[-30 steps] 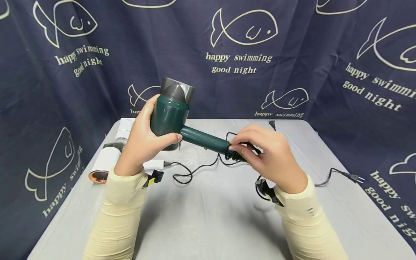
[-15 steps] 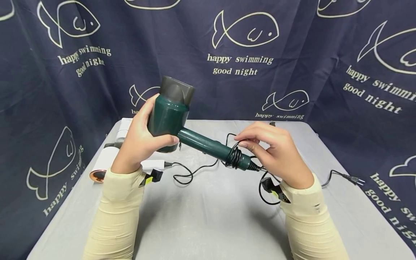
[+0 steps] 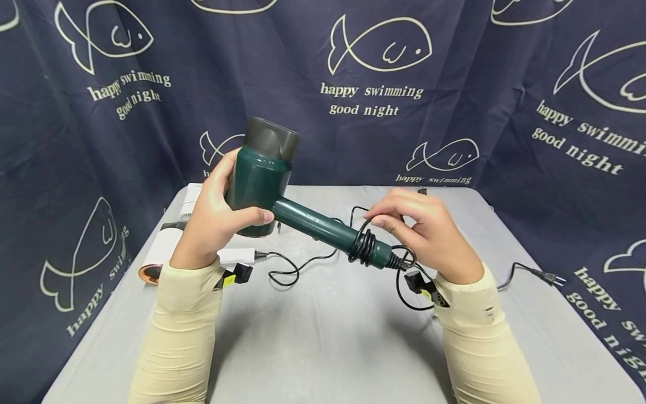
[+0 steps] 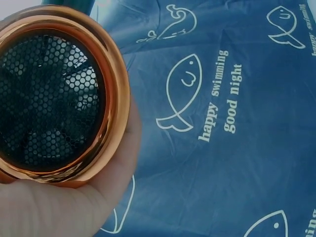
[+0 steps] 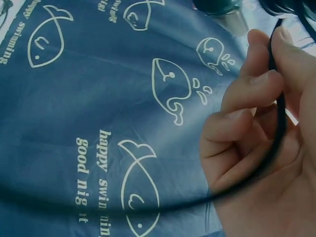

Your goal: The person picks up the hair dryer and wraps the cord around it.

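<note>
My left hand (image 3: 212, 219) grips the barrel of a dark green hair dryer (image 3: 259, 179), thumb across the front near the handle. A grey nozzle (image 3: 271, 139) tops the barrel. In the left wrist view the copper-ringed mesh intake (image 4: 49, 98) fills the upper left. The handle slants down to the right, and several turns of black cord (image 3: 363, 247) are wound around its lower end. Between thumb and index finger, my right hand (image 3: 429, 235) pinches the cord just above those turns. The right wrist view shows the cord (image 5: 279, 113) running down across the palm and curving away left.
On the table's left lies a white hair dryer (image 3: 164, 252) with a copper rim, and a white object (image 3: 192, 199) behind it. A white block on the cord (image 3: 237, 256) lies near my left wrist. A two-pin plug (image 3: 552, 279) rests near the right edge. Patterned navy cloth (image 3: 373, 146) surrounds the table.
My right hand has moved right and off the handle's end, now drawing up a loop of cord. The wound turns have come into sight. The hair dryer has shifted slightly left.
</note>
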A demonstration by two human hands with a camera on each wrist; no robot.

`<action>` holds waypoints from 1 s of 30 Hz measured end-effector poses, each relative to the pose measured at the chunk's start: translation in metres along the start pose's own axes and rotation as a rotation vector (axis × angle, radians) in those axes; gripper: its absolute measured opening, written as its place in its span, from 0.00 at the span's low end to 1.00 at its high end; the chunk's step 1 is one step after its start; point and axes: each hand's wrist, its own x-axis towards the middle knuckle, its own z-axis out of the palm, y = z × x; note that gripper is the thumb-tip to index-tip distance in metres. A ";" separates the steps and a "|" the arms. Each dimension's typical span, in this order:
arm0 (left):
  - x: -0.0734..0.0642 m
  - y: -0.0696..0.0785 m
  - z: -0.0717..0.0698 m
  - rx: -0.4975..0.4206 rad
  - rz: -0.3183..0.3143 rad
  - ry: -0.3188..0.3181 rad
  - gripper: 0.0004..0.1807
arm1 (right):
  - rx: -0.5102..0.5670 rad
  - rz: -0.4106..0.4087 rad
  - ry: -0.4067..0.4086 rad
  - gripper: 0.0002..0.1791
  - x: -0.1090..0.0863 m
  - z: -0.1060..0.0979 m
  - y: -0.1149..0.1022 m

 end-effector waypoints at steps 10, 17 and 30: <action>0.001 -0.002 0.000 -0.192 0.038 0.091 0.46 | 0.010 0.169 -0.027 0.16 0.001 0.019 0.006; 0.002 -0.001 0.002 -0.247 0.080 0.153 0.44 | -0.092 0.263 -0.111 0.09 0.000 0.030 0.001; 0.004 0.000 0.003 -0.184 0.133 0.311 0.43 | -0.223 0.315 -0.233 0.12 0.006 0.043 -0.006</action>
